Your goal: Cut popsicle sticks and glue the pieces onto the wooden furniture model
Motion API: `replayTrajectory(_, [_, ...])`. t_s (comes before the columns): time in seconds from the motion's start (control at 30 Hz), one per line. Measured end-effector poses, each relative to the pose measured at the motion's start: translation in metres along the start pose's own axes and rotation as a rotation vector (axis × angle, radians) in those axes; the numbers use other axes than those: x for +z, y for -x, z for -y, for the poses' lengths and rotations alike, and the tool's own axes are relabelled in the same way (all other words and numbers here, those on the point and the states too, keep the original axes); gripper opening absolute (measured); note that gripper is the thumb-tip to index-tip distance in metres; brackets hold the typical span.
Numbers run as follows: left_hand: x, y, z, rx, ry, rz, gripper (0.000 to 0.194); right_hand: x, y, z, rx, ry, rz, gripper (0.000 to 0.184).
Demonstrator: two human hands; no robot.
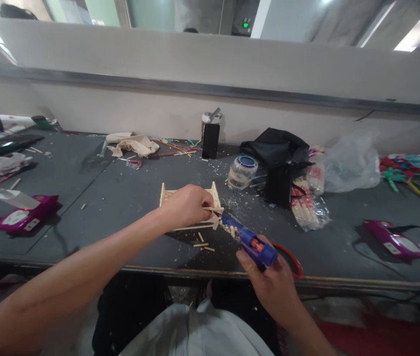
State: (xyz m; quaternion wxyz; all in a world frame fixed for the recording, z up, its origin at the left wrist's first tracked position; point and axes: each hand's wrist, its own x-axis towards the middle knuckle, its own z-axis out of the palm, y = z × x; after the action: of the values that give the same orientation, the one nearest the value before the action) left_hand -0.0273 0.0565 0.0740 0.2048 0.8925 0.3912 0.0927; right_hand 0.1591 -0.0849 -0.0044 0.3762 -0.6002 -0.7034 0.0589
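My right hand (274, 282) grips a blue hot glue gun (250, 240), its nozzle pointing up and left. That nozzle is at or very near the right front corner of a small frame of pale wooden sticks (195, 227). Over the frame, my left hand (191, 203) is closed, pinching a short wooden stick (214, 209) close to the same corner. The hand covers much of the frame's middle, and whether the stick touches the frame I cannot tell. Several loose stick pieces (201, 244) lie just in front.
A clear jar with a blue lid (242, 172), a black bag (274, 146) and a packet of sticks (308, 207) are behind to the right. Purple devices with cables stand at left (28, 215) and right (395, 241). Wood crumbs are scattered over the dark table (121, 198).
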Motion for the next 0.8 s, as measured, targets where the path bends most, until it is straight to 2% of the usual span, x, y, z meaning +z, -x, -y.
replayTrajectory(0.53, [-0.0006,0.0004,-0.0019,-0.011,-0.012,-0.011,0.017,0.0051,-0.0002,-0.0048,-0.029,0.037,-0.065,0.032])
replayTrajectory(0.8, [-0.0022,0.0008,-0.0018,-0.006,-0.016,-0.013,0.015,0.0055,-0.0002,-0.0051,-0.029,0.041,-0.055,0.031])
